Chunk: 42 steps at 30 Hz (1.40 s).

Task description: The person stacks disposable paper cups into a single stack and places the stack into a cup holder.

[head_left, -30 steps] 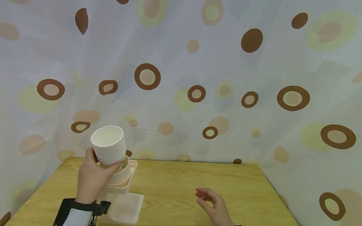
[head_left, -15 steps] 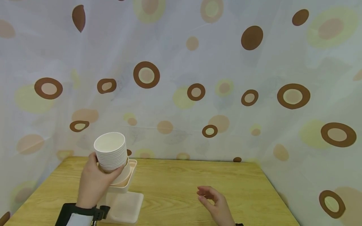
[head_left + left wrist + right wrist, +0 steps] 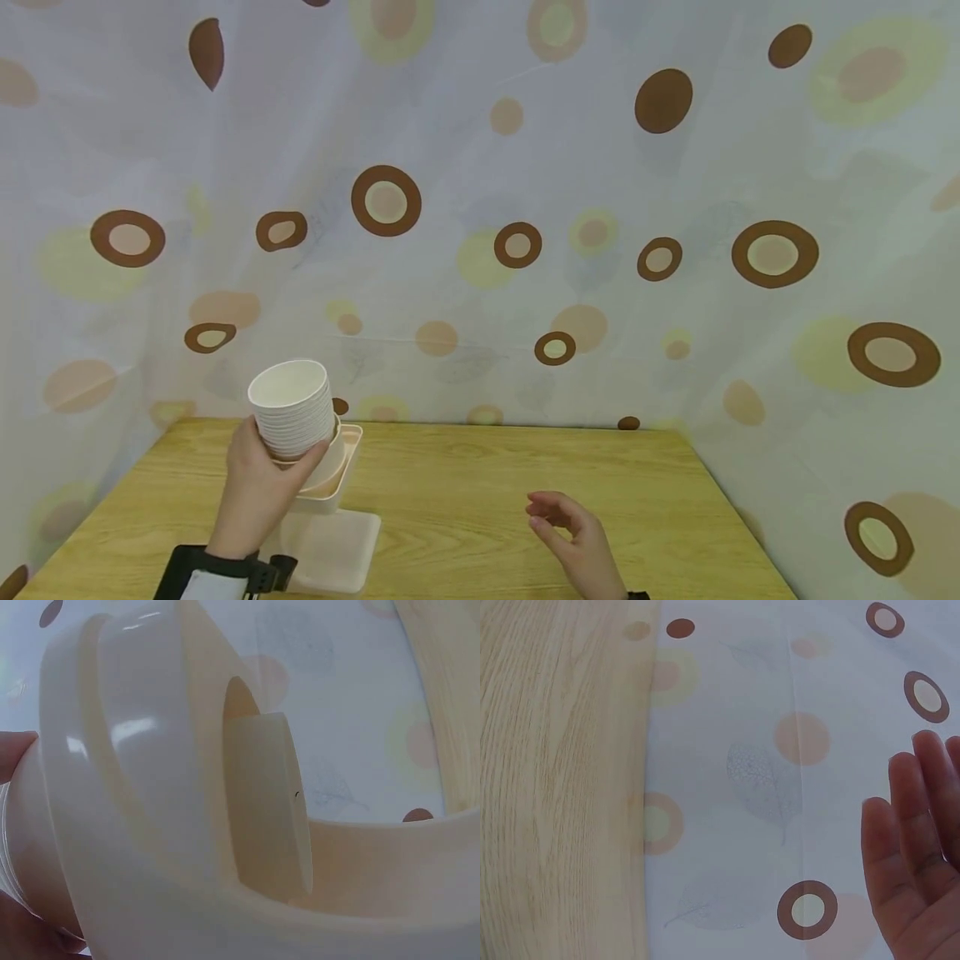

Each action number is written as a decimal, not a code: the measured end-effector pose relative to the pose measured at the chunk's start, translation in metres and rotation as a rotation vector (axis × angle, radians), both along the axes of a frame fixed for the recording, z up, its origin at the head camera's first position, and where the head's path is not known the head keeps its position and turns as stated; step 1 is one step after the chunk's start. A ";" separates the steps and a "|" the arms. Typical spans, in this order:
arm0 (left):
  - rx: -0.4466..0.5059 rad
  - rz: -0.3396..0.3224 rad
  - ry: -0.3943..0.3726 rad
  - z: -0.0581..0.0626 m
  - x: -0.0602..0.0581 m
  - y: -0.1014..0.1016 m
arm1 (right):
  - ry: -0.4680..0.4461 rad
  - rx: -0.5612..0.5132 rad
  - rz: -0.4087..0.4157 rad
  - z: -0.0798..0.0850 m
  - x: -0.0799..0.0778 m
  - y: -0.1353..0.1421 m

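My left hand [image 3: 258, 492] grips a stack of white paper cups [image 3: 288, 408] low down, thumb on the right side and fingers round the left. The cups stand mouth-up, slightly tilted. Their bottom is hidden by the hand, at a cream plastic stand [image 3: 324, 477] with a round holder. Whether the stack sits inside the holder I cannot tell. In the left wrist view, the cream plastic body [image 3: 142, 825] fills most of the picture, with fingers [image 3: 13, 754] at its left edge. My right hand [image 3: 573, 537] hovers over the table, holding nothing, its fingers loosely bent.
A flat cream base [image 3: 337, 550] lies at the front of the stand. The wood-grain table [image 3: 465, 492] reaches back to a white curtain [image 3: 480, 108] printed with brown and yellow rings, which also encloses both sides.
My left hand has lowered the stack of paper cups slightly towards the stand. The right hand has shifted only a little to the right.
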<state>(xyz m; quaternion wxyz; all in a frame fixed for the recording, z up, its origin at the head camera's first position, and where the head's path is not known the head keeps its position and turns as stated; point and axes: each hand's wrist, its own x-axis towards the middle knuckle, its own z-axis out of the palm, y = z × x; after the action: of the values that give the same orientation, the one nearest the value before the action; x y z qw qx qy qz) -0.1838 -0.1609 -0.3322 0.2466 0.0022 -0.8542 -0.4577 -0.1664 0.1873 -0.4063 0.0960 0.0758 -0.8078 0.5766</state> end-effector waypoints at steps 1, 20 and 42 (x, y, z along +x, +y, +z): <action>0.003 -0.007 -0.023 0.000 0.000 0.000 | 0.009 0.003 -0.002 0.000 0.000 0.000; 0.111 0.137 -0.011 0.022 -0.004 0.000 | 0.082 0.002 -0.028 0.000 -0.001 0.001; 0.016 0.172 -0.001 0.011 0.003 0.015 | 0.069 -0.006 -0.047 0.000 0.000 0.004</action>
<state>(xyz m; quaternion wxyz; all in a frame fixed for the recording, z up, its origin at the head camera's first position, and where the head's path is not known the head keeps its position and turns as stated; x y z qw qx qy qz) -0.1807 -0.1454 -0.3213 0.2846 0.0779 -0.8473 -0.4415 -0.1662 0.1917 -0.4063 0.1376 0.0766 -0.8037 0.5738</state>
